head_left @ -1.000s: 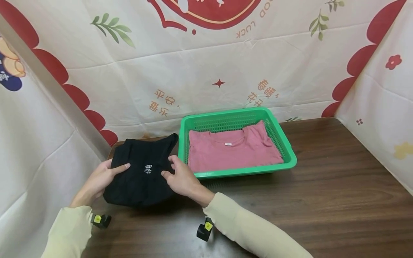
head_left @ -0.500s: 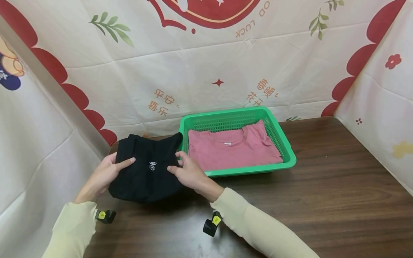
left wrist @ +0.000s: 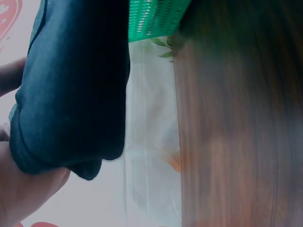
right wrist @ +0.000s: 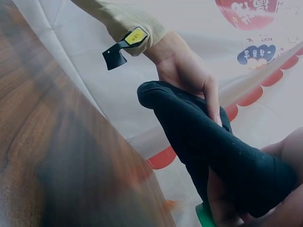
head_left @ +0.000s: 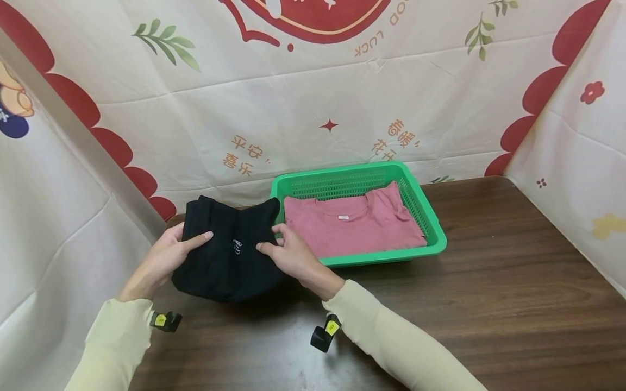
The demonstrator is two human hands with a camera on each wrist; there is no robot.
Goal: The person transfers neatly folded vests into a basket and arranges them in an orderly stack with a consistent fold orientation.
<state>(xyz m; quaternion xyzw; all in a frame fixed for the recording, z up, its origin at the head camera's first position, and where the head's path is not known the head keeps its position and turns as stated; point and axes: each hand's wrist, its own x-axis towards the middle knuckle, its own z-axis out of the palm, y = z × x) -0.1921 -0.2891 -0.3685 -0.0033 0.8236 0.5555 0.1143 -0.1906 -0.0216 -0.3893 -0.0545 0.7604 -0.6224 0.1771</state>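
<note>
Both my hands hold a folded black T-shirt (head_left: 220, 277) with a small white neck print, left of the basket. My left hand (head_left: 163, 258) grips its left side, thumb lying on top. On the other side, my right hand (head_left: 295, 256) pinches the cloth between thumb and fingers. In the right wrist view the T-shirt (right wrist: 208, 137) hangs above the tabletop, its folded edge toward the camera. The left wrist view shows the thick fold of the T-shirt (left wrist: 75, 94). Its right corner overlaps the near left corner of the green basket (head_left: 386, 254) in the head view.
A folded pink T-shirt (head_left: 357, 233) lies inside the basket, collar toward the back. The basket stands at the back of the brown wooden table (head_left: 508, 282). Printed white cloth (head_left: 293, 119) hangs behind the table and along both sides.
Both hands have carried the black T-shirt rightward and slightly up in the head view, closer to the basket. The basket and pink T-shirt have stayed in place.
</note>
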